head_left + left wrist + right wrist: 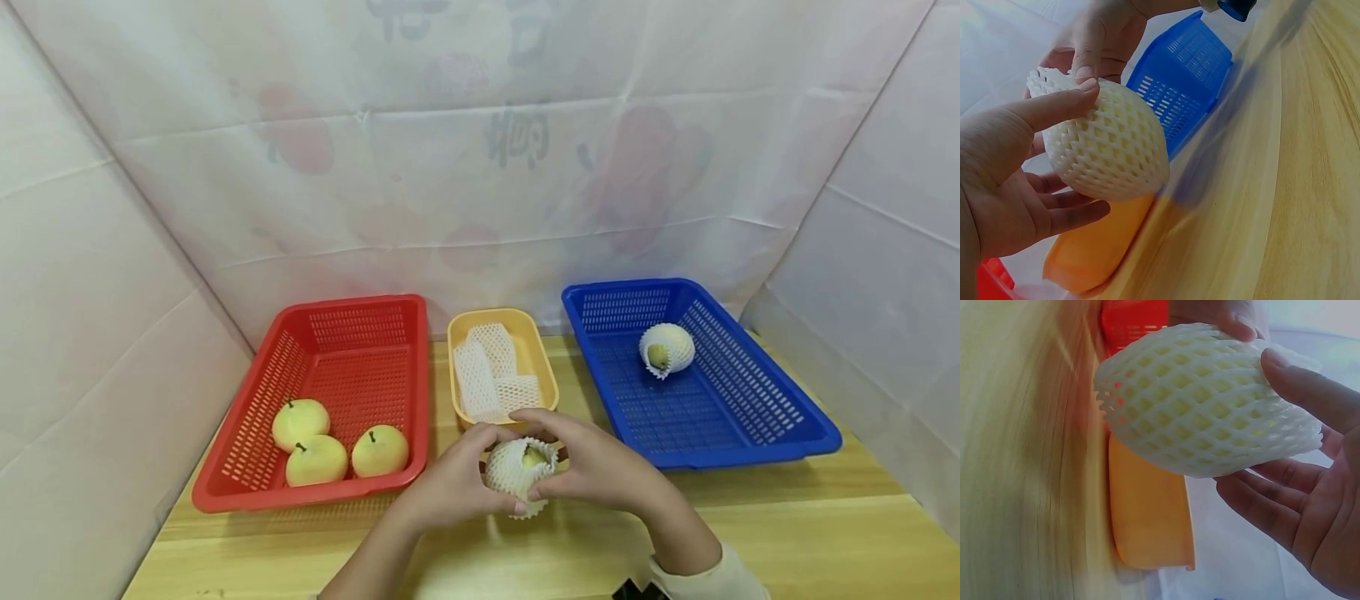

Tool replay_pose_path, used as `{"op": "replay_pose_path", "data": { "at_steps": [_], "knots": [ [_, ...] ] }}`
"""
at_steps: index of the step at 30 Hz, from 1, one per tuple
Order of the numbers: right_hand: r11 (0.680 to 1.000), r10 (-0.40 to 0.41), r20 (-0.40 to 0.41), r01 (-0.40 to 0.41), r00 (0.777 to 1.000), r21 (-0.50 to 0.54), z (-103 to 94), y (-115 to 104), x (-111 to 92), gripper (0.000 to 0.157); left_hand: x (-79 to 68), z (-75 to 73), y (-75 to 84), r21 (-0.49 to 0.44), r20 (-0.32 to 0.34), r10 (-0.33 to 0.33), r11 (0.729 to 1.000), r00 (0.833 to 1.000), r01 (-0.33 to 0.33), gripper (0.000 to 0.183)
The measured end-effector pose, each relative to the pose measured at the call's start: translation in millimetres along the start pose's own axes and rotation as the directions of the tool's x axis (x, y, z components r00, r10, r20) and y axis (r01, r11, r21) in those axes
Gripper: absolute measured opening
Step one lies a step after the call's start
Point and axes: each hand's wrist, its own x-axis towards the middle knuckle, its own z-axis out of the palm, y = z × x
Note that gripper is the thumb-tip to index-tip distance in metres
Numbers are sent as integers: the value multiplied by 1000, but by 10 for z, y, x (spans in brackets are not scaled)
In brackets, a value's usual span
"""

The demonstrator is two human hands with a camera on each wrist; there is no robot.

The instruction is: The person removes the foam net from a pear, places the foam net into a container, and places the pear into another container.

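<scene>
A round yellow pear in a white foam net sleeve is held between both hands above the front of the table. My left hand grips it from the left, with the thumb on the near side and fingers around the far side. From the right, my right hand grips the same netted pear, thumb near the sleeve's opening. Yellow skin shows through that opening and through the mesh. In the left wrist view, the net covers the pear's rounded side, and both thumbs lie close together on it.
On the left, a red basket holds three bare yellow pears. A small yellow-orange tray behind the hands contains several flat foam nets. At the right, a blue basket has one netted pear in it. Fabric walls surround the wooden table.
</scene>
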Motion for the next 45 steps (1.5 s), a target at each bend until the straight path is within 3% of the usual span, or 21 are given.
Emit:
{"op": "replay_pose_path", "data": {
  "at_steps": [20,30,34,41,45],
  "knots": [
    [994,-80,0,80,997,-80,31,41,51,64,29,6,-35,49,10,-13,999,1000,13,49],
    [995,-28,28,30,999,-98,71,45,64,61,29,32,-73,59,23,-36,998,999,34,44],
    [998,-4,50,8,999,-67,74,57,62,68,32,32,-79,46,24,-30,999,999,29,45],
    [994,106,173,-99,979,-48,101,149,51,104,33,21,-96,19,20,-22,1000,1000,22,48],
    [988,139,205,-123,969,-88,128,214,51,101,32,20,-116,-12,25,-28,1000,999,29,53]
  ]
}}
